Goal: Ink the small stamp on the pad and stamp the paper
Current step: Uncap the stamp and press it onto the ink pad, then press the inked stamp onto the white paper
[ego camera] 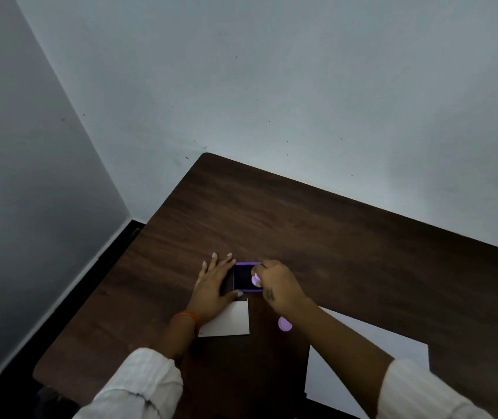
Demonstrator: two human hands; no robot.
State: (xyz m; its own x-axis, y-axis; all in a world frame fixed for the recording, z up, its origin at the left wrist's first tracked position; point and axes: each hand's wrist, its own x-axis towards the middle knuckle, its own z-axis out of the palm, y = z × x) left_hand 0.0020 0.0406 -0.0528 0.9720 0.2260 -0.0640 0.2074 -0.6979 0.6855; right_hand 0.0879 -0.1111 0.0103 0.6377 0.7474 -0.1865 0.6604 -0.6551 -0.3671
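Stamp (pixel 256 280), small and lilac, sits in the right hand (pixel 275 287), whose fingers are curled down around it, right over the dark well of the purple ink pad (pixel 246 278). Whether its face is touching the ink or hangs just above it cannot be told, since the knuckles hide the lower end. The left hand (pixel 216 285) lies flat and spread on the bench (pixel 362 252), its fingers against the pad's left edge and its thumb along the near edge, bracing the pad.

By the look of it, the inking step is in hand. A small white card (pixel 232 322) lies just nearer than the pad, partly under the left wrist, and a larger white sheet of paper (pixel 362 364) lies near the right forearm. A second lilac disc (pixel 284 323), perhaps a cap or another stamp, rests on the bench between them.

The next move probably calls for a straight lift off the pad, a short carry toward the paper with the face kept level, and a firm square press, with the left hand shifting to steady the sheet.
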